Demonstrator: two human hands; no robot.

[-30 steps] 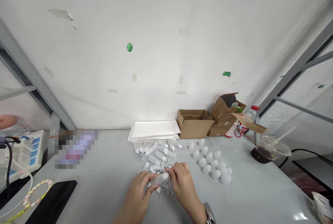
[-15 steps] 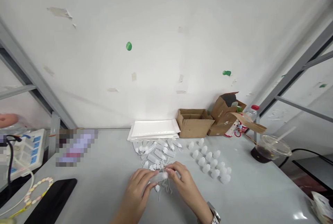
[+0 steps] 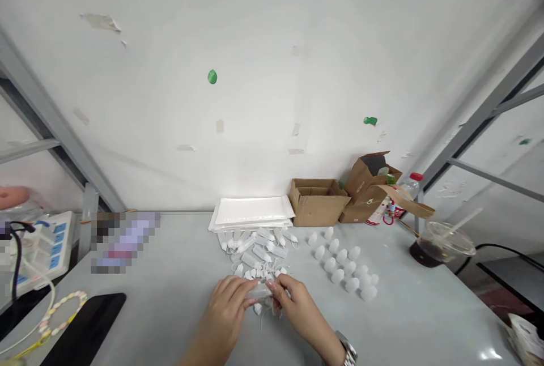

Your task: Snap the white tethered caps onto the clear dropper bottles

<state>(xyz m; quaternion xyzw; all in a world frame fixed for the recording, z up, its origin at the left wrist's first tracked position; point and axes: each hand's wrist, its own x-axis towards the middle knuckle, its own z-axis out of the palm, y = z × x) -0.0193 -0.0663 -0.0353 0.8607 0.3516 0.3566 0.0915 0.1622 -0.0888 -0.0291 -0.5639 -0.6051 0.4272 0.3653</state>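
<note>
My left hand (image 3: 225,312) is closed around the left part of a small translucent plastic bottle (image 3: 258,292), which lies sideways between my hands. With thumb and fingers pinched, my right hand (image 3: 297,305) holds the bottle's right end; whatever small part sits under those fingertips is hidden. White caps with thin cords (image 3: 258,309) lie beneath and just beyond my hands. Behind them is a loose pile of similar translucent bottles (image 3: 255,246), some with cord loops.
Several rounded white translucent pieces (image 3: 349,267) stand to the right. White flat sheets (image 3: 254,212), an open cardboard box (image 3: 321,207) and a paper bag (image 3: 361,199) line the wall. A drink cup (image 3: 437,247) is at the right, a black phone-like slab (image 3: 87,326) at the left.
My right hand has shifted slightly down, with its fingers curled in more at the bottle's right end. My left hand keeps its grip, and the bottle has dropped slightly.
</note>
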